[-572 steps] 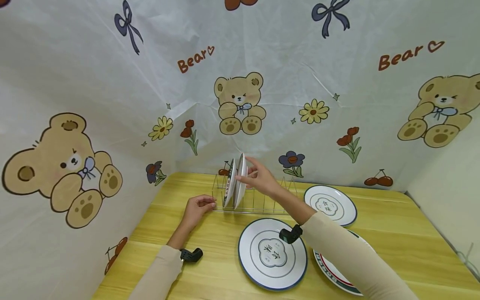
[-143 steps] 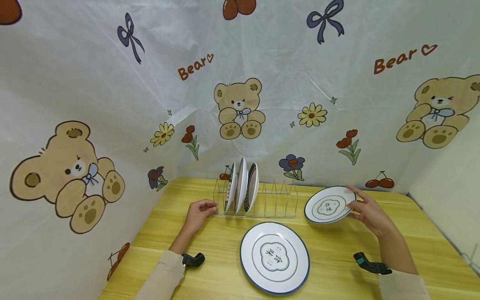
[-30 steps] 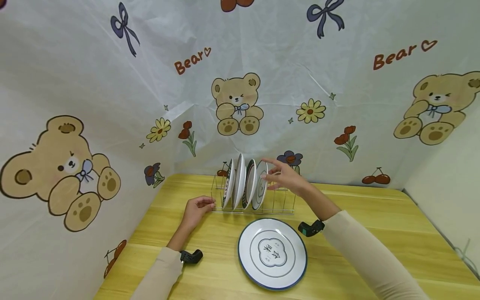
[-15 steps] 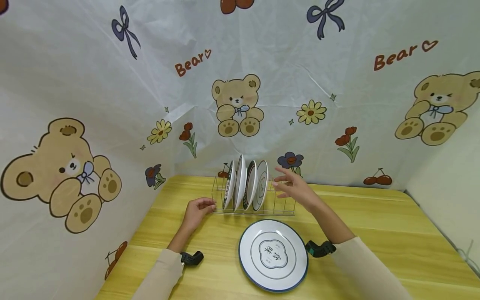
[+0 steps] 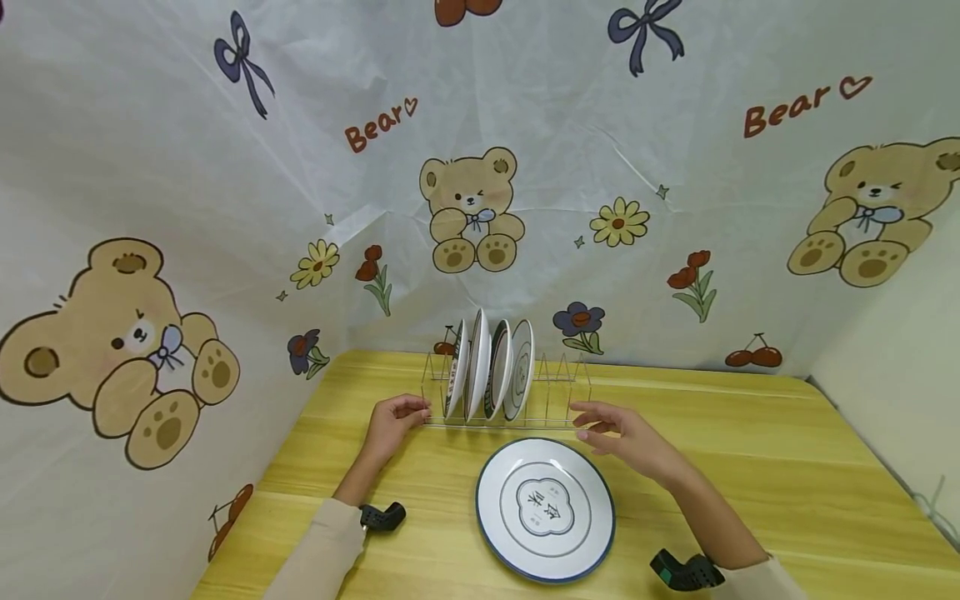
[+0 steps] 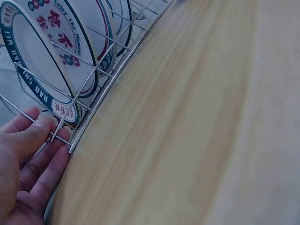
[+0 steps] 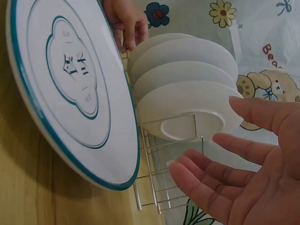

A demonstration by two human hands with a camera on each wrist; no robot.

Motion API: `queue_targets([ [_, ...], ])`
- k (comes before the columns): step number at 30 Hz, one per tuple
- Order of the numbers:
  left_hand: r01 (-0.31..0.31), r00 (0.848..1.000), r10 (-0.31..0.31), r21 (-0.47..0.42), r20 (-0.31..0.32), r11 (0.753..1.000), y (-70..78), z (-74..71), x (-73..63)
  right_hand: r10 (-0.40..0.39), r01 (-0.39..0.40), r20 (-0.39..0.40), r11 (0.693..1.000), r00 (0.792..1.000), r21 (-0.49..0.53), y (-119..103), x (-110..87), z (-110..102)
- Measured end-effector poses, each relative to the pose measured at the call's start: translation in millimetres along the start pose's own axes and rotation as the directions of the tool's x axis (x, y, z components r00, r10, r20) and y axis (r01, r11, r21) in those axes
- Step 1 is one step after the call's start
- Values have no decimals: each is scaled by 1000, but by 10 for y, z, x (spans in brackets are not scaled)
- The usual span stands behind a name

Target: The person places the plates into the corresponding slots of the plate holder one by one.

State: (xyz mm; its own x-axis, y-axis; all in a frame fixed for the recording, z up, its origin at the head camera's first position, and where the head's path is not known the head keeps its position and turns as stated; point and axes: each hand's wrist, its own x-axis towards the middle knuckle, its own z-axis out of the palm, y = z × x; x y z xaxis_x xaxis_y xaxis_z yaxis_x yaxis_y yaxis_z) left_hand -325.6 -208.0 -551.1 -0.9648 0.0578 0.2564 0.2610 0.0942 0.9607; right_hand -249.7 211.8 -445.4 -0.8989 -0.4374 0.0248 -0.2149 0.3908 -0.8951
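My left hand (image 5: 392,425) pinches the left end of a wire dish rack (image 5: 555,427); in the left wrist view the thumb (image 6: 35,133) and fingers close round its corner wires. Several plates stand on edge side by side in the rack's left and middle slots. The rightmost of them is a white plate (image 5: 521,371) with a dark rim line. My right hand (image 5: 637,440) hovers by the rack's right end with fingers spread and nothing in them. Before the rack, a larger white plate (image 5: 545,510) with a blue rim lies flat, face up.
The yellow wood-grain table (image 5: 720,467) stretches to the right. Behind and to the left hangs a white cloth (image 5: 570,125) printed with bears, flowers and bows. The rack's right-hand slots hold no plates.
Plates that lay on the right of the table now stand in the rack. My right hand has let go of the last one and drawn back rightward and down. My left hand stays put.
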Motion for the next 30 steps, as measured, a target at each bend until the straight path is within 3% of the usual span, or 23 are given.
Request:
queue_targets([
  [8,-6,1000,6,2,-3,1000,-15,-11,1,38,-34,49,996,998,-79,147,-33,18],
  [13,-1,1000,1,-5,6,1000,-17,3,10,87,-72,132,991,987,-110,274,-24,42],
  [17,-10,1000,10,-3,11,1000,-3,14,12,73,-48,201,991,977,-123,373,-10,57],
  [23,-13,1000,13,2,5,1000,-1,14,15,21,8,281,995,959,-101,473,13,74],
  [30,-7,1000,7,9,4,1000,-13,1,2,22,-21,376,1000,926,-5,426,-41,-1],
])
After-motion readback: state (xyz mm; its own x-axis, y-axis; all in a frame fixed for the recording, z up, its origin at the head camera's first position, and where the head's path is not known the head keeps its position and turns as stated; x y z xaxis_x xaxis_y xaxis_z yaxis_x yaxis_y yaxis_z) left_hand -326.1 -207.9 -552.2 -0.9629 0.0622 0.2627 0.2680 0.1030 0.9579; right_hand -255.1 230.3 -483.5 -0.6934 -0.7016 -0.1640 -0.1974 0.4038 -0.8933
